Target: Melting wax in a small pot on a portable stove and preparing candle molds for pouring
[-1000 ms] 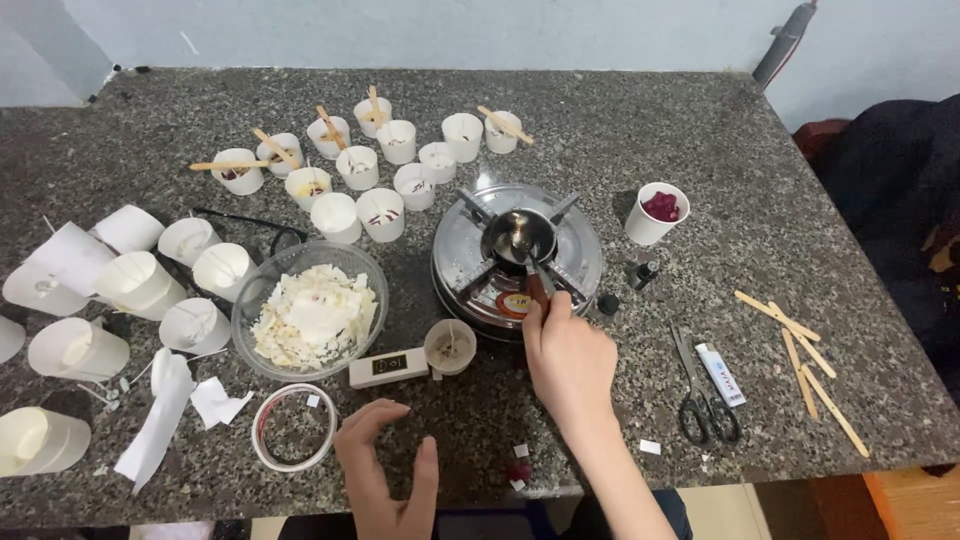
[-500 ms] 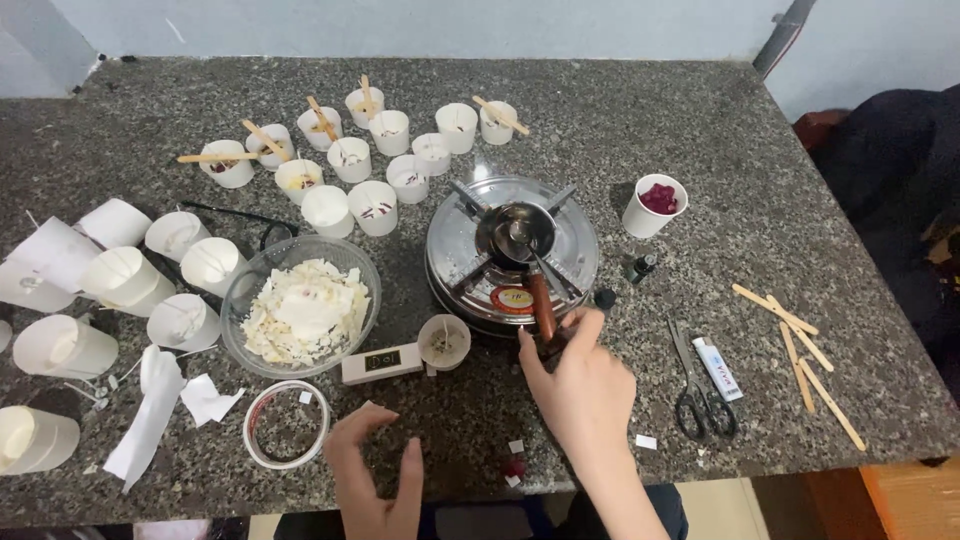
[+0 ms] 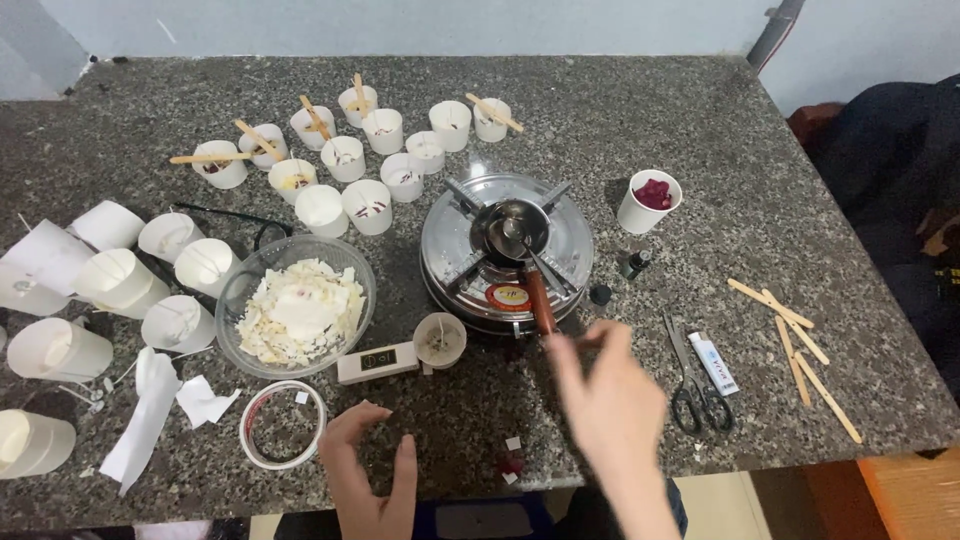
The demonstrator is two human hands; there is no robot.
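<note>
Right hand [image 3: 610, 405]: raised, blurred, fingers loosely spread, grip empty, at 6 o'clock of pan handle [image 3: 540, 300]. Left hand [image 3: 368, 470]: resting on tabletop [image 3: 700, 120], open, empty, near tape ring [image 3: 283, 423].

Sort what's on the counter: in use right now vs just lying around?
In use: right hand near the small pan's brown handle; small pan on the round stove; left hand resting on the counter.

Lying about: scissors, wooden sticks, bowl of flakes, tape roll.
</note>
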